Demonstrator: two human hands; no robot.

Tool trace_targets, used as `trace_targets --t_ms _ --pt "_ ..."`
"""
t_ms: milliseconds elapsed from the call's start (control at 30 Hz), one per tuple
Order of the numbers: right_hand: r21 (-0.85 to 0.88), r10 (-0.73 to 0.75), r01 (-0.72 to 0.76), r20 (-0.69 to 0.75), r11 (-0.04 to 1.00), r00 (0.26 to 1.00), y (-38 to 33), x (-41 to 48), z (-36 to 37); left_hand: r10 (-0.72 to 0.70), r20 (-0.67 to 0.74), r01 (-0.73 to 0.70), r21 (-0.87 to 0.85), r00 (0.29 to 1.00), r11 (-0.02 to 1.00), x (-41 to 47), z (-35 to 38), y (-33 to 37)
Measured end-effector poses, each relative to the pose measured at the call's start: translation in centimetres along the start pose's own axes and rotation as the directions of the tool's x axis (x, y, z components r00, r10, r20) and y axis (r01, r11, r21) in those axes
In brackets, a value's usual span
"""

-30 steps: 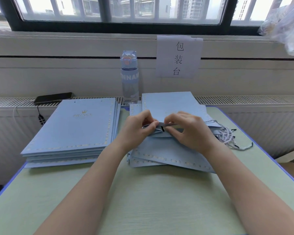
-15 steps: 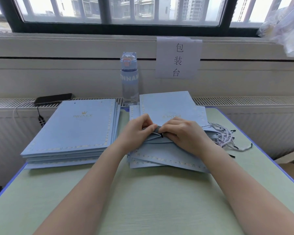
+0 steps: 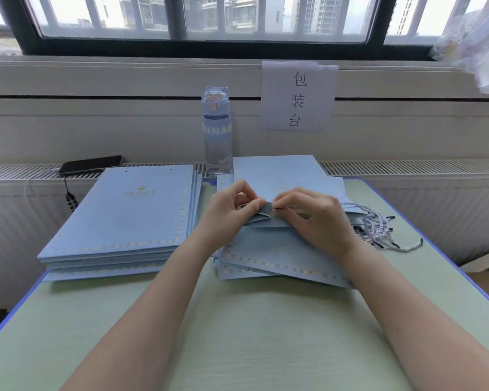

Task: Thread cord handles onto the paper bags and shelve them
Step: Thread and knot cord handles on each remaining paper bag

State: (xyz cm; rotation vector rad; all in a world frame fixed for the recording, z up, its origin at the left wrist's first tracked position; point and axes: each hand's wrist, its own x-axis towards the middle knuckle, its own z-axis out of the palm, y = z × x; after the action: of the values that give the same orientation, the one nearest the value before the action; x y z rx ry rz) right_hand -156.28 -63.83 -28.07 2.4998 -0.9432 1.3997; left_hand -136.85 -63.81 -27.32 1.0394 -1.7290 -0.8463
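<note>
Risk of a missed hole: my left hand (image 3: 232,213) fingers pinch the lifted edge of the bag (image 3: 280,249) lying on the table (image 3: 237,334); my right hand (image 3: 316,218) fingers clamp the cord tip (image 3: 276,206) against it. Forcing it could buckle or tear the paper.

I get soft, even daylight from the window (image 3: 237,21), panes partly blown out. Faint shadows on the worktop (image 3: 237,340). Wide-angle lens bends the edges; centre looks sharp.
</note>
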Motion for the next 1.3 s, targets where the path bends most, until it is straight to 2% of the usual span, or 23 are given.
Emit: trace_targets --t_ms 267,433,533,667,933,1033,1167,1300 --pt "0.077 0.188 -0.200 0.133 0.977 0.973 0.3 0.6 -1.2 0.183 -0.079 -0.169 0.158 0.980 0.973 -0.1 -1.1 -0.1" --pt "0.219 0.377 -0.420 0.214 0.881 0.901 0.5 1.0 -3.4 0.268 -0.123 -0.233 0.244 0.956 0.941 0.0 -1.7 -0.7" --pt "0.271 0.481 -0.489 0.101 0.829 0.871 1.7 0.8 -4.9 0.304 -0.193 -0.246 0.274 0.933 0.930 0.1 -1.8 -0.7" --pt "0.263 0.631 -0.598 -0.057 0.757 0.773 3.8 0.1 -6.4 0.311 -0.267 -0.230 0.295 0.912 0.927 0.1 -2.3 -0.6" --pt "0.214 0.731 -0.701 -0.269 0.680 0.627 6.4 -1.4 -8.0 0.298 -0.435 -0.160 0.325 0.850 0.932 0.2 -3.3 -1.3" --pt "0.127 0.717 -0.726 -0.342 0.676 0.608 6.3 -1.5 -7.7 0.336 -0.410 -0.188 0.361 0.848 0.913 0.2 -2.9 -1.4" --pt "0.204 0.730 -0.716 -0.369 0.667 0.575 5.9 -1.1 -7.4 0.350 -0.386 -0.196 0.384 0.854 0.902 0.1 -3.1 -1.6" --pt "0.193 0.710 -0.690 -0.310 0.698 0.632 5.1 -0.7 -6.0 0.358 -0.325 -0.223 0.385 0.875 0.896 -0.1 -3.4 -1.9"
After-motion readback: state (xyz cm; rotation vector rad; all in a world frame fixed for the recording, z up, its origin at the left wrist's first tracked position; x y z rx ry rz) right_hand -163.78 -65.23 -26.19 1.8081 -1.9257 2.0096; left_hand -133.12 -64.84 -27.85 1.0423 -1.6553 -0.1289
